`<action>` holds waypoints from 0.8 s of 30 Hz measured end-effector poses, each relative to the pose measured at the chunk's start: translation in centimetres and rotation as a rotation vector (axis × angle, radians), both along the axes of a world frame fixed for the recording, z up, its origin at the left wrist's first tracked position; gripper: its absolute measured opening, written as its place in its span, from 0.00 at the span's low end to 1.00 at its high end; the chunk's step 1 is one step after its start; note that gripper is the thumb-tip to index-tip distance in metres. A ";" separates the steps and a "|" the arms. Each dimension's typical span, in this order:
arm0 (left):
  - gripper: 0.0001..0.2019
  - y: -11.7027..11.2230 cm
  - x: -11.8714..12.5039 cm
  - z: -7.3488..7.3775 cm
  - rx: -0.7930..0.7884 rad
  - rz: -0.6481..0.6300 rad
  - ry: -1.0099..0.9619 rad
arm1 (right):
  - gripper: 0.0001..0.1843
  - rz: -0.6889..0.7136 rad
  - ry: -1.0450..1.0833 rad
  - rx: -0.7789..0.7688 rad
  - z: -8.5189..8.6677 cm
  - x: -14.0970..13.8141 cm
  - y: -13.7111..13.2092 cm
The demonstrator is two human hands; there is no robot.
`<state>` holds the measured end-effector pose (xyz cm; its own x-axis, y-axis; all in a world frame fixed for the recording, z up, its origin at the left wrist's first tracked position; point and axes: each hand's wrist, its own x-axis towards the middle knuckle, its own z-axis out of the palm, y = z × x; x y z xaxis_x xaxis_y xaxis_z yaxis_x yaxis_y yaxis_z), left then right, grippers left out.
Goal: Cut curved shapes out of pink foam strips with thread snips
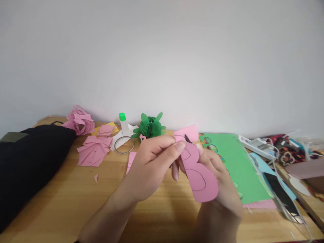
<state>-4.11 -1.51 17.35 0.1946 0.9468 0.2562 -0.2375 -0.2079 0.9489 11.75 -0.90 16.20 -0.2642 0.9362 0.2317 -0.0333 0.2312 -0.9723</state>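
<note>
A smooth pink paper strip [199, 175], rounded at its near end and marked with pencilled curves, is held up above the middle of the desk [76, 209]. It is pinched at its left edge by the thumb and fingers of the left hand [152, 162]. The right hand [220, 189] is curled behind the strip; what it grips cannot be told, though dark scissor tips [187, 138] are seen at the strip's top.

The desk is of pale, grained wood and is set against a plain white wall [162, 50]. Folded pink paper pieces [93, 150], a wire ring [124, 145], a green-capped glue stick [123, 124] and a green honeycomb paper ball [150, 126] are ranged along the back. A flat green paper sheet [243, 168] lies right, a soft black bag [27, 162] left. Bare wood is left between bag and left forearm.
</note>
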 end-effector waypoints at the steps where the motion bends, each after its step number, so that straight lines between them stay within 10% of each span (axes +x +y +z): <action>1: 0.17 0.0 0.0 0.0 -0.002 0.001 0.002 | 0.23 -0.006 -0.009 0.003 0.0 0.0 0.0; 24: 0.17 0.1 -0.1 0.0 -0.026 -0.050 -0.009 | 0.29 0.174 -0.066 -0.038 1.2 -0.2 0.2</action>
<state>-4.25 -1.38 17.31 0.2393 0.9424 0.2339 -0.2557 -0.1712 0.9515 11.50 -0.74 17.39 -0.4365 0.8828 0.1734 -0.0051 0.1902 -0.9817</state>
